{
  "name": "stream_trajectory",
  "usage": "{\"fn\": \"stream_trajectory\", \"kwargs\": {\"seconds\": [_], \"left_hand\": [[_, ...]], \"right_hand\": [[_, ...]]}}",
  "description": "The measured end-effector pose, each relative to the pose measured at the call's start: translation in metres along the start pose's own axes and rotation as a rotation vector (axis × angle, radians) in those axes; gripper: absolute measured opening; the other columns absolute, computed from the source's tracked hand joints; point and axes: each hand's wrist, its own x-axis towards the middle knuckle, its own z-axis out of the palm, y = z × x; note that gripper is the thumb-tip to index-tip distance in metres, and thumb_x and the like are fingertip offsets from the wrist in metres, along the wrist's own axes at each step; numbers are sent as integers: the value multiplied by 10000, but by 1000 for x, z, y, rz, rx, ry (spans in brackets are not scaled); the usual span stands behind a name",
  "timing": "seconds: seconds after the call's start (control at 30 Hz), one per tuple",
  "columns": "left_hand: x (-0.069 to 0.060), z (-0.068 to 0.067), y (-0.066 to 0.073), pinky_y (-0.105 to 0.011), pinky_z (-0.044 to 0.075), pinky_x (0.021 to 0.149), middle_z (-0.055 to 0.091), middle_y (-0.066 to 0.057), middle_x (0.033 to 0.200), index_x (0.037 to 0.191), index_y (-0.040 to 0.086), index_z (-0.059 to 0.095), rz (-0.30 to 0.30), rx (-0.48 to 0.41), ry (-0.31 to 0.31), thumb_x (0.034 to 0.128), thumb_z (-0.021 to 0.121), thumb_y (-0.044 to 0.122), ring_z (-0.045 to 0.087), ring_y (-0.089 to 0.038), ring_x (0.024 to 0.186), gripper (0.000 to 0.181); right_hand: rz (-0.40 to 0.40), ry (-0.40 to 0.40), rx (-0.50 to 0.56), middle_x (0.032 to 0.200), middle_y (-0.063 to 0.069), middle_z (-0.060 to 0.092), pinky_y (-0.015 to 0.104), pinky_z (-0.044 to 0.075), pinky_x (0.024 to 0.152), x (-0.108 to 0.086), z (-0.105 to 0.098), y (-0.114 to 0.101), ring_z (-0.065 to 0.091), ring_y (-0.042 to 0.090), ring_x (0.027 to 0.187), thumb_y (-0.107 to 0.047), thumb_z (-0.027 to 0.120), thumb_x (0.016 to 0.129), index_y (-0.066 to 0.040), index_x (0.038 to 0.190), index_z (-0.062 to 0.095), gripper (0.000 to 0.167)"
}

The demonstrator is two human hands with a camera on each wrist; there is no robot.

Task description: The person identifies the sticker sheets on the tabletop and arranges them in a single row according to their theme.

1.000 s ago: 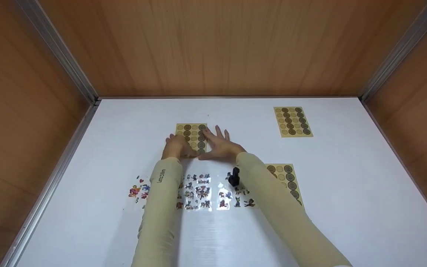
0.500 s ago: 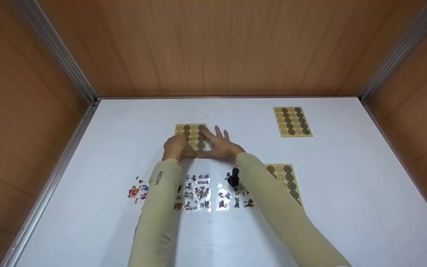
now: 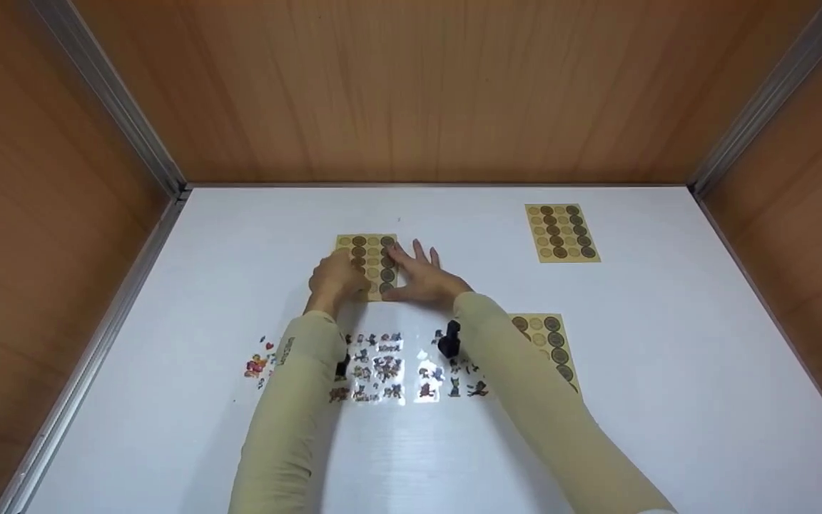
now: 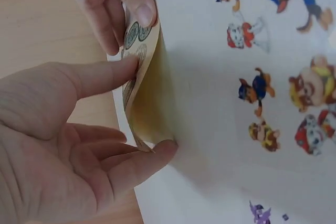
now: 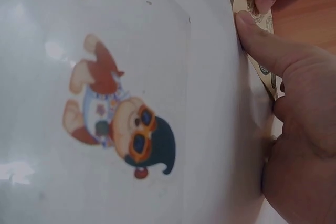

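A tan sheet of round stickers (image 3: 374,251) in light and dark columns lies between my hands toward the back of the table. My left hand (image 3: 336,278) is at its left side. In the left wrist view, the left thumb is on the sheet's printed face and a finger is under its corner, so the near edge bows up off the table. My right hand (image 3: 425,278) stays at the sheet's right edge, fingers spread. Its thumb (image 5: 262,45) presses near the close right corner in the right wrist view. Part of the sheet is hidden under the left hand.
Clear sheets of cartoon dog stickers (image 3: 387,368) lie nearer me, between the forearms. Colourful stickers (image 3: 255,365) sit left of the left sleeve. Another tan sheet (image 3: 562,233) lies back right; a third (image 3: 558,343) is partly under the right sleeve. Wooden walls enclose the table.
My left hand and forearm have shifted a little left, and the left fingers have curled in at the sheet. My right hand has barely moved.
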Motion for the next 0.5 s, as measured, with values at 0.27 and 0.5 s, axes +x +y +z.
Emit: {"fn": "stream_trajectory", "kwargs": {"seconds": [0.27,0.5], "left_hand": [[10,-1,-13,-402,482,1011,595,-226,1278,1458,-54,435,-46,-314,85,885,749,89,552,-296,1097,669],[16,2,-20,-326,533,828,599,-144,1177,1450,27,451,-106,-414,23,938,647,26,590,-232,982,549]], "right_hand": [[-35,0,11,1676,133,-110,463,-198,1189,1,3,2,-202,281,1517,-515,770,854,-186,1643,28,1132],[0,38,103,1667,156,-147,431,-200,1191,0,2,3,-194,265,1521,-550,770,838,-164,1628,-67,1214]]}}
